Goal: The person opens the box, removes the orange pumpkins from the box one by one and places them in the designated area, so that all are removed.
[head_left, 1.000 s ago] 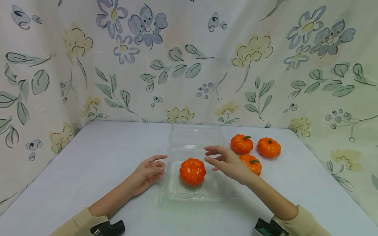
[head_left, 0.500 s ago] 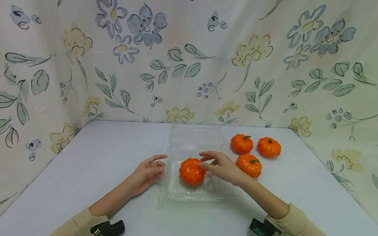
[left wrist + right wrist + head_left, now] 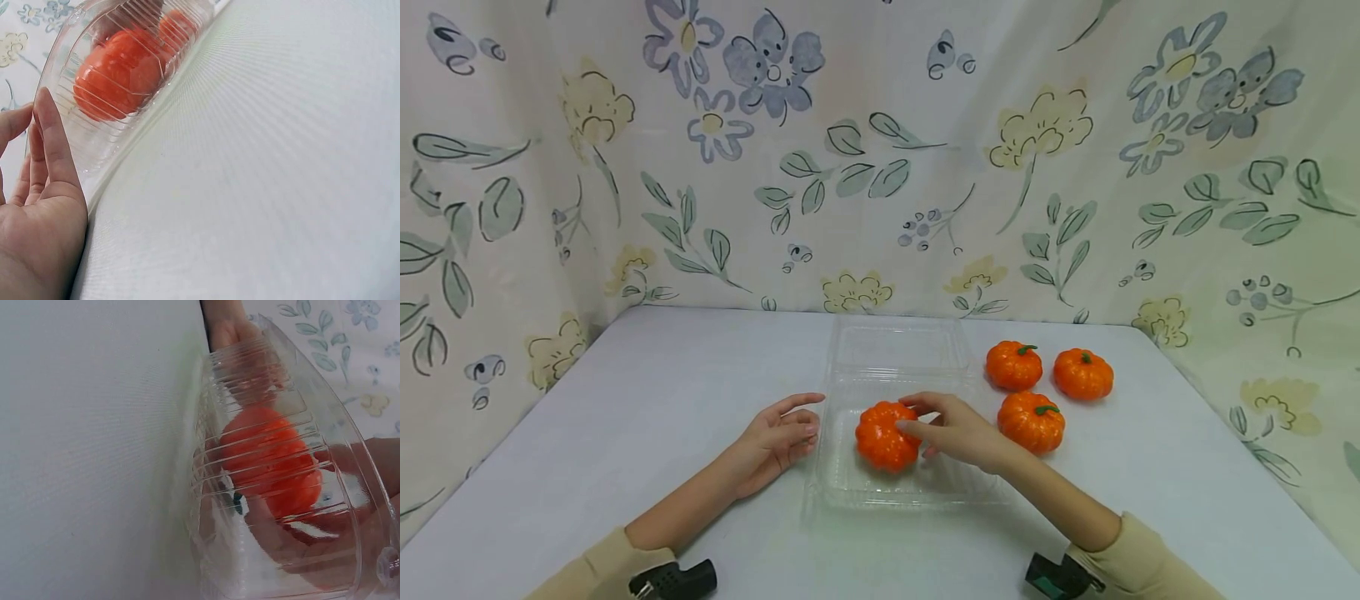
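An orange toy pumpkin (image 3: 880,442) lies in a clear plastic clamshell box (image 3: 850,493), its ribbed side facing up. My right hand (image 3: 958,429) reaches in from the right and holds that pumpkin, thumb on the near side and fingers behind it. Through the clear wall, the right wrist view shows the same pumpkin (image 3: 262,447) against the hand (image 3: 325,556), with a dark green stem low beside it. On the box's left stands my left hand (image 3: 782,442), fingers loosely extended near the wall. In the left wrist view its fingertips (image 3: 45,100) are by the rim; contact is unclear.
Right of the box sit three more orange pumpkins with green stems: a near one (image 3: 1032,423), a far one (image 3: 1013,365) and a rightmost one (image 3: 1084,375). The open box lid (image 3: 898,346) lies toward the back. A floral curtain (image 3: 880,233) hangs behind the white table (image 3: 700,367).
My right hand has moved left and slightly down onto the pumpkin in the box, uncovering the near loose pumpkin. The left hand and the box have stayed in place.
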`<state>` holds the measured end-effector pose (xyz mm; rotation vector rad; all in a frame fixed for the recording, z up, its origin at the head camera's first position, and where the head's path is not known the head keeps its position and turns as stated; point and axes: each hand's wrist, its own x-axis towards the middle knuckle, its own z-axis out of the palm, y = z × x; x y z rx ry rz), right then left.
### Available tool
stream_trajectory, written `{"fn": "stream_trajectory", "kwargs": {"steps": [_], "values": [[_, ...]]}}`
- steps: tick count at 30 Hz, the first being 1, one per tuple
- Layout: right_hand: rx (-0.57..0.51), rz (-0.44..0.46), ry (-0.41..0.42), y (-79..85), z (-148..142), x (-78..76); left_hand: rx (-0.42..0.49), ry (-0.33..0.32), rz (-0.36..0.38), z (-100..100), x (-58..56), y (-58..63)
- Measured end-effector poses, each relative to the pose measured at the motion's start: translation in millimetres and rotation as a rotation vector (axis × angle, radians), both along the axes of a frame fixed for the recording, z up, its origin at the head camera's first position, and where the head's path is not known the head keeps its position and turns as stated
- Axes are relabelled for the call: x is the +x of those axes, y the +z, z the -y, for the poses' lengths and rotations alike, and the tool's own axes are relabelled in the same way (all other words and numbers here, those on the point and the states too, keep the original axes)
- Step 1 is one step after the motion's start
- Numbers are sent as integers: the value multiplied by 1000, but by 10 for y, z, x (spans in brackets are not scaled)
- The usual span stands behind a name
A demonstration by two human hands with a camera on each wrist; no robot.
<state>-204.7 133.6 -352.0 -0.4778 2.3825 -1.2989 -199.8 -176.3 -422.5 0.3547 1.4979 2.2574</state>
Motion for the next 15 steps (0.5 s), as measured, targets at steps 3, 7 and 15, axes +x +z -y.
{"fn": "stream_trajectory", "kwargs": {"steps": [3, 7, 15], "values": [[2, 12, -2, -7, 14, 0, 1, 2, -1, 0, 2, 3], [-1, 27, -5, -14, 33, -4, 3, 2, -2, 0, 7, 9], [-25, 38, -8, -31, 42, -6, 10, -4, -1, -1, 11, 15]]}}
